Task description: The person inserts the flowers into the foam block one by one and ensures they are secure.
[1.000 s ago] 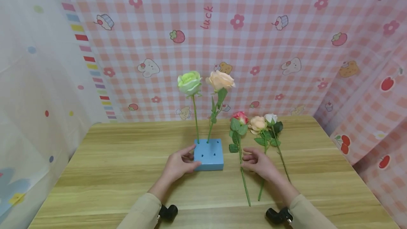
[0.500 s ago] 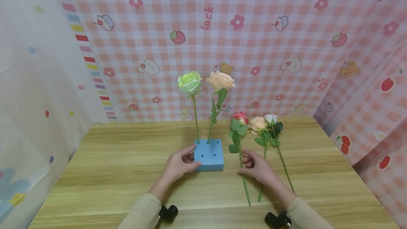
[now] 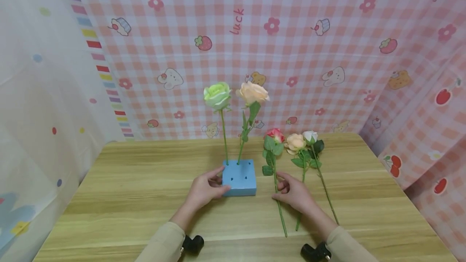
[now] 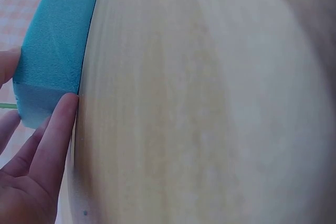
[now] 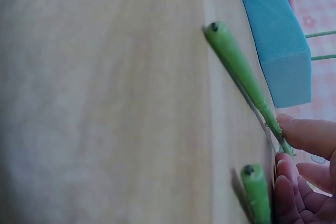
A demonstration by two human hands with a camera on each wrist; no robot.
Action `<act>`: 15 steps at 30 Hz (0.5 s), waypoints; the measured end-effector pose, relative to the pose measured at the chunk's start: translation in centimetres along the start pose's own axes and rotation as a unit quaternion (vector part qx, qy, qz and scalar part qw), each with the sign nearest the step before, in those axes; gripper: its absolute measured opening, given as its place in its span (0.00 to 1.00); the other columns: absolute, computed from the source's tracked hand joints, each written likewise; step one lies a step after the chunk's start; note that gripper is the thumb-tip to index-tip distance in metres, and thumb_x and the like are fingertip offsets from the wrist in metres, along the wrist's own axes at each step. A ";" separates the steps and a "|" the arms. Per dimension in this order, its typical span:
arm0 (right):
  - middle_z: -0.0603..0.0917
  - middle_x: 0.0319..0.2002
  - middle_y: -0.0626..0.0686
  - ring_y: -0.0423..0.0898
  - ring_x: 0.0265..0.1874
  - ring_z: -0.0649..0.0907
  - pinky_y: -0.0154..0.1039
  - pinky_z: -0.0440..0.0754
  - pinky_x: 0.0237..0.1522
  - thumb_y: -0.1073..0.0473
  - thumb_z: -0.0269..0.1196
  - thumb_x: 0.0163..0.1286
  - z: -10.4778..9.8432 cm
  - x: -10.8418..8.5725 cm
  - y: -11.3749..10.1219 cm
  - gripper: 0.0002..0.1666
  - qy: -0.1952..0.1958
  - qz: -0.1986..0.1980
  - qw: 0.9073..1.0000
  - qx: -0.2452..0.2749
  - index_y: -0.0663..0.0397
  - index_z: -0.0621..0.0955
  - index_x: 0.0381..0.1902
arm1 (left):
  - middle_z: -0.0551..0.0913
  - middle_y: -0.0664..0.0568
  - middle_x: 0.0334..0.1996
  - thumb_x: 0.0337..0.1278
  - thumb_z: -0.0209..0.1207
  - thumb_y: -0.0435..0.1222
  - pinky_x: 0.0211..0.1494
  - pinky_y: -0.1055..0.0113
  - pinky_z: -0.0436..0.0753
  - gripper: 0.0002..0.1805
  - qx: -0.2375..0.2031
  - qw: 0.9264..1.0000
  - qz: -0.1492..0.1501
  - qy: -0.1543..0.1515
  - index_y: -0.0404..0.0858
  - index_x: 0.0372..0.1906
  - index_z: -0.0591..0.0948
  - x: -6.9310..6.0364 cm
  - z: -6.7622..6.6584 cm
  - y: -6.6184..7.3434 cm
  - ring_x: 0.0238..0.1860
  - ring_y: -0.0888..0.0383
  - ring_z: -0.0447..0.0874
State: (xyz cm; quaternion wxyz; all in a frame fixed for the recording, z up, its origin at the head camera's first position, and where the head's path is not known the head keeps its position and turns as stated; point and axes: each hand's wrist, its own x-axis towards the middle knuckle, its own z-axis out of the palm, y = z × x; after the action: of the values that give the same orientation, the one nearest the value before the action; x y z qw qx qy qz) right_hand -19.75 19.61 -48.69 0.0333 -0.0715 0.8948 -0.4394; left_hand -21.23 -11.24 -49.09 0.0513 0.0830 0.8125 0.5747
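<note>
A blue foam block [image 3: 238, 183] with small holes in its top sits mid-table. My left hand [image 3: 205, 189] holds its left side, thumb at the front and fingers along the side. A green rose [image 3: 217, 95] and a peach rose [image 3: 253, 93] stand upright in the back holes. To the right lies a red-pink rose [image 3: 275, 135] with green leaves. My right hand [image 3: 295, 193] pinches its stem [image 5: 241, 72] between thumb and fingers, the stem still lying along the table. The right hand's other fingers curl below, partly hidden.
Another peach rose [image 3: 295, 142] and a white rose [image 3: 310, 136] lie at the right, stems toward me; the right hand and forearm pass over the second peach stem. A pink checked cloth [image 3: 225, 51] hangs behind the wooden table [image 3: 138, 189].
My right hand has shifted slightly left and toward me, and its thumb and fingers have closed around the red-pink rose's stem. The left hand and the block stay in place.
</note>
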 end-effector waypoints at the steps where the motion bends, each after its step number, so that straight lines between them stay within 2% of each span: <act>1: 0.81 0.33 0.50 0.43 0.31 0.78 0.33 0.79 0.32 0.65 0.76 0.56 0.0 0.0 0.0 0.42 0.002 0.001 1.000 0.000 0.67 0.72 0.66 | 0.83 0.45 0.42 0.48 0.75 0.37 0.34 0.64 0.87 0.37 -0.002 1.000 -0.002 0.000 0.42 0.67 0.77 0.0 0.0 0.0 0.40 0.51 0.84; 8: 0.82 0.32 0.49 0.43 0.30 0.79 0.33 0.78 0.30 0.66 0.75 0.56 -0.2 0.0 -0.1 0.38 0.011 0.017 1.000 0.005 0.66 0.75 0.64 | 0.83 0.44 0.43 0.48 0.75 0.38 0.33 0.64 0.87 0.37 -0.004 1.000 -0.001 0.002 0.41 0.67 0.77 0.0 0.0 0.1 0.41 0.51 0.84; 15: 0.83 0.35 0.52 0.43 0.31 0.80 0.33 0.80 0.31 0.67 0.74 0.57 -0.4 0.2 0.2 0.36 0.006 0.044 0.998 0.044 0.67 0.75 0.63 | 0.83 0.43 0.42 0.47 0.76 0.37 0.34 0.64 0.87 0.37 -0.007 1.000 -0.002 0.002 0.41 0.67 0.77 0.0 -0.1 0.1 0.41 0.51 0.84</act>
State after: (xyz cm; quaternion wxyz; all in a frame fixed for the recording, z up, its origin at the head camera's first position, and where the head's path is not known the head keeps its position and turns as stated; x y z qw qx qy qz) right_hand -20.02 20.00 -48.55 0.0507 -0.0276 0.8772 -0.4766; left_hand -21.19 -11.27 -48.99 0.0513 0.0802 0.8089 0.5803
